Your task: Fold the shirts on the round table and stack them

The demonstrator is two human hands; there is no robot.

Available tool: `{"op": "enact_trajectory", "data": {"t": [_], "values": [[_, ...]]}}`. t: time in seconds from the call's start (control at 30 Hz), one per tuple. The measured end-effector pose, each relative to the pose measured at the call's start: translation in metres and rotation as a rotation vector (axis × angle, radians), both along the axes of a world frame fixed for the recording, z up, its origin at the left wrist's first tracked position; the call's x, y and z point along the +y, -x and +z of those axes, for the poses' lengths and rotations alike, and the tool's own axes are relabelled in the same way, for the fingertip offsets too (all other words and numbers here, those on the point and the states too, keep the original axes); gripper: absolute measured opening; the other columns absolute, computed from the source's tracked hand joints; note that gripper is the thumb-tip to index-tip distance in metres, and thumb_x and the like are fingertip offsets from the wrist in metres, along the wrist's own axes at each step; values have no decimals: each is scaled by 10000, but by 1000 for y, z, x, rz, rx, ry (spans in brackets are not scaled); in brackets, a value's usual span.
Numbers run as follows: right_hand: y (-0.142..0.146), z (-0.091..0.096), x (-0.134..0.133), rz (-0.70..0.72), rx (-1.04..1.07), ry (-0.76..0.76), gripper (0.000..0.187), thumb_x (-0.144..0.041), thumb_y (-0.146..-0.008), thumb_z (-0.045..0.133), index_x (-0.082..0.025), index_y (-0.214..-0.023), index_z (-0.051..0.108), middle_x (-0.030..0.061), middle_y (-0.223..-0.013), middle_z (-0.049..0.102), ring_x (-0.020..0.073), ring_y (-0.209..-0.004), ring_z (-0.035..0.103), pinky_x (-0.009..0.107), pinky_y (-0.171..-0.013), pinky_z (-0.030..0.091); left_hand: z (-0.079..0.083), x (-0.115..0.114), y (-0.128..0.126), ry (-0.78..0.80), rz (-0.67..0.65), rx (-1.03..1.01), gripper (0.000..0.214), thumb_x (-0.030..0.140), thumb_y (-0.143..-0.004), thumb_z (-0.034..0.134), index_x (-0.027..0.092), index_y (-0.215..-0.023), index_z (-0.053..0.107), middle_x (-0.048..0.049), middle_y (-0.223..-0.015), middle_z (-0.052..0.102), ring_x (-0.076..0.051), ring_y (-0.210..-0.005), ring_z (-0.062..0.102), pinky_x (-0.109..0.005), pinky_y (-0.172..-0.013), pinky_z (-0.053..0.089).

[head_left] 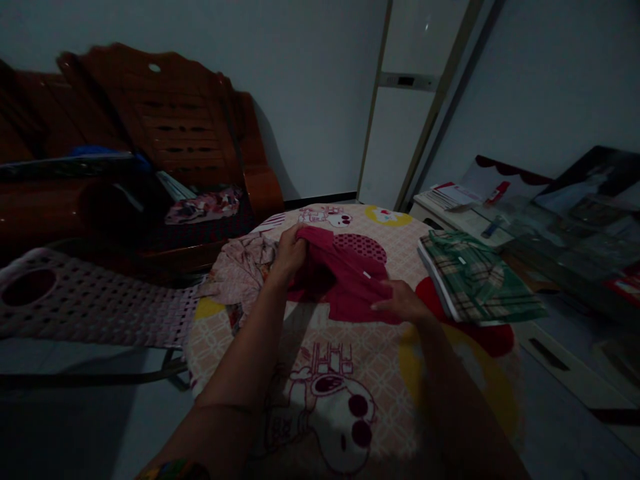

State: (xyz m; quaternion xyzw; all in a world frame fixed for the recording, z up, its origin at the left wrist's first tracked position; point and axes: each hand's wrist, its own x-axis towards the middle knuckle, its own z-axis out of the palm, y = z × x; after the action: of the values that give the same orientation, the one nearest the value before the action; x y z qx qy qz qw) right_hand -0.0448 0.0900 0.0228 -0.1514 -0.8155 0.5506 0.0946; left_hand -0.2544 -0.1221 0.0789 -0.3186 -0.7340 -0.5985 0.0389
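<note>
A dark pink garment (350,277) is stretched between my two hands over the round table, with a small white tag near its upper edge. My left hand (291,252) is closed around its upper left part, lifting it a little. At its lower right edge is my right hand (403,302), thumb and fingers pinching the cloth. Just left of my left hand lies a crumpled pale floral garment (245,267). To the right of my right hand rests a folded green plaid shirt (475,273) on top of other folded cloth.
The table is covered by a cartoon-dog cloth (385,400). A woven chair (100,300) stands at the left, with a carved wooden bench (175,120) behind it. A white floor-standing unit (400,127) is at the back. Papers lie on a pale cabinet (425,207) at the right.
</note>
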Motion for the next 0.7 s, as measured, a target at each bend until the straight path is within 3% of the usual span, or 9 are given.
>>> {"op": "enact_trajectory", "data": {"t": [0.1, 0.2, 0.27, 0.33, 0.4, 0.47, 0.57, 0.7], "values": [[0, -5, 6, -140, -22, -292, 110, -242, -611, 746, -226, -720, 746, 35, -727, 739, 254, -816, 673, 297, -708, 481, 1, -1, -2, 44, -65, -5, 170, 206, -774, 437, 167, -794, 601, 0, -761, 608, -157, -755, 547, -245, -692, 467], [-2, -10, 20, -342, 68, -365, 171, -262, -671, 613, -212, -760, 750, 64, -778, 747, 251, -829, 664, 313, -738, 485, 1, -5, -2, 177, -255, -1, 163, 293, -769, 520, 163, -771, 619, 0, -761, 616, -161, -750, 559, -248, -689, 461], [-4, -14, 31, -476, 170, -248, 245, -290, -667, 572, -200, -811, 749, 60, -797, 744, 239, -805, 654, 329, -740, 497, 0, -8, -1, 325, -393, 15, 215, 347, -710, 639, 165, -824, 657, -5, -818, 657, -179, -788, 589, -257, -716, 469], [-4, -18, 41, -568, 269, -13, 271, -311, -645, 568, -197, -829, 732, 40, -783, 732, 221, -768, 645, 340, -729, 512, -3, -9, 0, 489, -456, 47, 322, 346, -609, 753, 177, -875, 686, -15, -872, 689, -208, -830, 615, -270, -748, 476], [-2, -23, 47, -593, 364, 222, 256, -310, -615, 588, -202, -815, 708, 15, -760, 716, 205, -749, 642, 347, -734, 525, -8, -8, 1, 629, -436, 82, 308, 274, -558, 783, 183, -840, 699, -33, -852, 699, -236, -832, 632, -292, -773, 480], [0, -27, 49, -581, 433, 383, 215, -289, -585, 613, -212, -774, 683, 1, -738, 705, 204, -750, 647, 360, -761, 534, -15, -3, 2, 684, -331, 122, 184, 179, -578, 723, 183, -759, 693, -58, -809, 695, -258, -835, 642, -318, -813, 481], [2, -27, 45, -547, 426, 503, 153, -283, -584, 642, -224, -724, 663, 13, -703, 698, 235, -759, 665, 394, -763, 547, -22, 2, 6, 562, -174, 164, 187, 111, -630, 584, 190, -763, 688, -74, -855, 704, -258, -907, 646, -332, -888, 478], [-3, -12, 29, -378, 319, 575, 264, -320, -606, 746, -224, -850, 714, 30, -772, 735, 255, -776, 683, 424, -773, 547, -24, 2, 10, 249, -255, -6, 294, 173, -725, 463, 163, -906, 694, -61, -926, 717, -211, -886, 642, -321, -839, 514]]}}
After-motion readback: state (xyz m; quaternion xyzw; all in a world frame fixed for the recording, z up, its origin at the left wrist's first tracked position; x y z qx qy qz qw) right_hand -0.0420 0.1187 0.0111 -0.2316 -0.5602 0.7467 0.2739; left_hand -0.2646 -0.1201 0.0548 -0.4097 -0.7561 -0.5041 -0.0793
